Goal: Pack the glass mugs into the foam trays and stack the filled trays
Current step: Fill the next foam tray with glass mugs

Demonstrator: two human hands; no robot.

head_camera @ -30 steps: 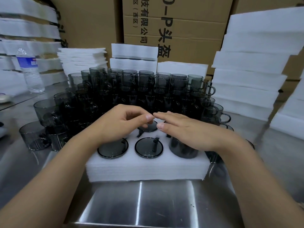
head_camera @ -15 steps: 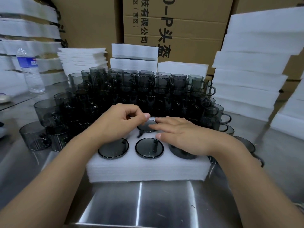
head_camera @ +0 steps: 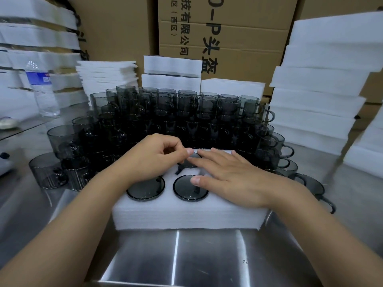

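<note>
Farthest left, far back: left stack (head_camera: 37,38) of white foam, with bottle (head_camera: 42,90) upright just in front. Nearer, on steel table (head_camera: 176,255): loose mugs (head_camera: 49,170), upright, merging rightward into tiered mug pile (head_camera: 176,112) across the middle.

Left hand (head_camera: 151,158): over left half of tray (head_camera: 186,216), fingers curled, thumb and forefinger tips brought together at rim of far mug (head_camera: 191,161). Cannot tell whether pinching it or only touching.

Tray: white foam, flat on table at near centre, directly before the pile. Seated in tray holes, only round tops showing: near-left mug (head_camera: 145,189), near-middle mug (head_camera: 189,190), far mug behind the latter.

Right hand (head_camera: 230,179): laid flat over tray's right half, fingers straight, spread, pointing left, gripping nothing. Thumb tip resting on near-middle mug's far rim; forefinger tip at far mug, nearly meeting left thumb. Tray's right holes hidden beneath.

Right of tray: end mug (head_camera: 315,186) on table, handle toward near right. Far right: right stack (head_camera: 321,100) of foam. Behind all: boxes (head_camera: 228,38) with printed characters.
</note>
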